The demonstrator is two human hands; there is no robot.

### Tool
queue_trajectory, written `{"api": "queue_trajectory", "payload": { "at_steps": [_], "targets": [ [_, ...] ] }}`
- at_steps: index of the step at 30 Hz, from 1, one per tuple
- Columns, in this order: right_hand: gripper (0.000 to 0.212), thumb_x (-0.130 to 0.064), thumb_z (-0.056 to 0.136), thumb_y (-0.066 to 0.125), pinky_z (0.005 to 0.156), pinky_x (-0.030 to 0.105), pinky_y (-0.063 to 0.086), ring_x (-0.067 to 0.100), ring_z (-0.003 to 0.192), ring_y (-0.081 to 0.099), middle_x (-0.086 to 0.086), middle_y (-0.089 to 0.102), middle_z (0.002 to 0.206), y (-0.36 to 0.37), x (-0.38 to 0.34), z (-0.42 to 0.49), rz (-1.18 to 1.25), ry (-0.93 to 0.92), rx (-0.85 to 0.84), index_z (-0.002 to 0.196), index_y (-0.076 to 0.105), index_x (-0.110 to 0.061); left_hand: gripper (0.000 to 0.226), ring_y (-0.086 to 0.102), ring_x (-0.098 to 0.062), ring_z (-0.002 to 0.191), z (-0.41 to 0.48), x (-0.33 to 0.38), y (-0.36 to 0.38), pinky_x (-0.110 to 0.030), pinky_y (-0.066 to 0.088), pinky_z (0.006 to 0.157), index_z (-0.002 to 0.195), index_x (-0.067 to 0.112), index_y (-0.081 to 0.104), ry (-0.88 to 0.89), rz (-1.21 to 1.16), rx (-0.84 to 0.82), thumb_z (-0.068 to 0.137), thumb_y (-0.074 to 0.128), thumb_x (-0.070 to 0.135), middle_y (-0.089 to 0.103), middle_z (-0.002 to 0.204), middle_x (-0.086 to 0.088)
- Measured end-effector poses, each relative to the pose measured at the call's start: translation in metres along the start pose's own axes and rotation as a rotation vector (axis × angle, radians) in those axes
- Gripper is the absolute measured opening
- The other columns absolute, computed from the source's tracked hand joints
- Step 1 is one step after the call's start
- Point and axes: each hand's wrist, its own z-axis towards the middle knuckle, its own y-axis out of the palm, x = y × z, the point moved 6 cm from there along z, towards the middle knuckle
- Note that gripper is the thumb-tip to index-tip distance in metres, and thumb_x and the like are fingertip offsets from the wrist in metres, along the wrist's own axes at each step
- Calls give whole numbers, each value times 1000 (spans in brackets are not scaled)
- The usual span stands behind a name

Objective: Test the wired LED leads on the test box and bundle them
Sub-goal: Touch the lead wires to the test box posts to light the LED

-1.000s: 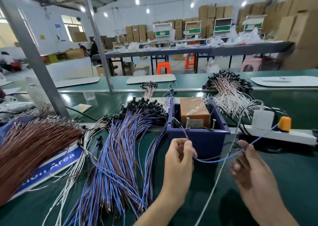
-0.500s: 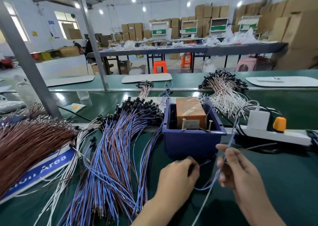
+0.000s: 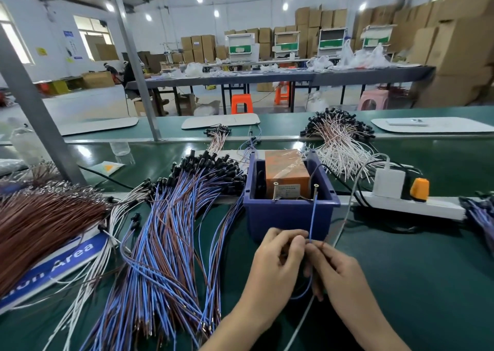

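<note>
At the box front, head view: my left hand (image 3: 278, 260) and right hand (image 3: 339, 273) meet fingertip to fingertip. Both pinch one lead (image 3: 312, 217); neither is spread.
Lead: its blue strand rises from my fingers to the right screw (image 3: 316, 190) at the near rim of the box (image 3: 288, 214) and seems to touch it. A slack loop hangs below my right hand. Whether the brown strand reaches the left screw (image 3: 274, 190), I cannot tell.
Step, as I judge it: testing, with bundling not yet begun.
Risk, contact: if I pull or tilt my pinch, the strand end could slide off the screw and a good lead would read as dead.
Risk, snag: the white cable (image 3: 302, 321) passes under my right hand, just beside the loop. Lifting the lead away carelessly could hook it and tug the strip (image 3: 409, 206).
Risk, mixing: the pile (image 3: 165, 243) lies just left of my left hand, so a dropped lead would be lost among the others.
</note>
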Motion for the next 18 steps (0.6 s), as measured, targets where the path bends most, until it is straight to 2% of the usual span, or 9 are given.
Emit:
{"api": "queue_trajectory", "payload": {
  "at_steps": [3, 5, 7, 8, 10, 12, 13, 16, 18],
  "targets": [
    [21, -40, 95, 55, 43, 21, 41, 8, 42, 48, 2, 64, 61, 2, 3, -1, -65, -22, -36, 89, 75, -41, 14, 65, -12, 67, 0, 2, 4, -29, 55, 68, 103, 24, 72, -47, -130, -26, 103, 58, 22, 62, 100, 6],
    [21, -37, 98, 55, 45, 22, 40, 7, 43, 48, 3, 65, 61, 3, 5, -2, -99, -42, -54, 93, 75, -41, 11, 62, -15, 59, 0, 2, 3, -30, 54, 60, 98, 19, 70, -73, -177, -33, 101, 60, 18, 64, 93, -6],
    [21, -42, 96, 54, 46, 21, 41, 5, 44, 50, 2, 66, 62, 2, 5, -1, -113, -60, -52, 97, 74, -44, 10, 60, -15, 58, 0, 2, 2, -32, 51, 58, 97, 16, 68, -76, -195, -27, 102, 59, 18, 66, 82, -14],
    [21, -45, 94, 53, 47, 18, 42, 3, 45, 51, 0, 67, 62, 1, 5, 0, -111, -63, -40, 100, 73, -47, 11, 62, -15, 61, -1, 3, 2, -32, 51, 60, 97, 15, 67, -69, -198, -15, 103, 58, 19, 68, 80, -13],
    [23, -48, 94, 52, 49, 13, 40, 0, 48, 52, -6, 65, 61, -2, 7, 1, -106, -68, -21, 107, 71, -51, 14, 70, -11, 78, 0, 3, -3, -26, 56, 72, 99, 15, 65, -49, -191, 45, 105, 53, 19, 73, 88, -3],
    [28, -53, 96, 47, 50, 13, 36, 0, 50, 46, -7, 56, 57, -3, 11, 1, -124, -74, -1, 113, 69, -51, 15, 71, -11, 90, 2, 2, -10, -25, 55, 83, 101, 18, 61, -20, -170, 114, 107, 48, 23, 74, 94, 5],
    [33, -55, 96, 44, 50, 13, 35, 1, 51, 43, -8, 51, 56, -5, 13, 1, -129, -69, 22, 116, 69, -48, 15, 69, -11, 87, 3, 3, -14, -26, 54, 81, 102, 21, 59, 2, -157, 148, 107, 46, 27, 73, 91, 6],
    [36, -56, 99, 37, 49, 14, 32, 2, 51, 36, -12, 38, 57, -14, 19, 4, -86, -4, 122, 123, 61, -45, 15, 55, -8, 63, 6, 6, -31, -32, 48, 63, 101, 35, 54, 78, -95, 254, 103, 40, 40, 63, 73, 9],
    [30, -46, 107, 35, 46, 16, 31, 4, 50, 31, -12, 33, 60, -19, 21, 5, 2, 31, 158, 123, 60, -44, 14, 44, -7, 55, 8, 6, -43, -37, 40, 53, 99, 45, 53, 93, -37, 321, 102, 39, 45, 55, 67, 11]
  ]
}}
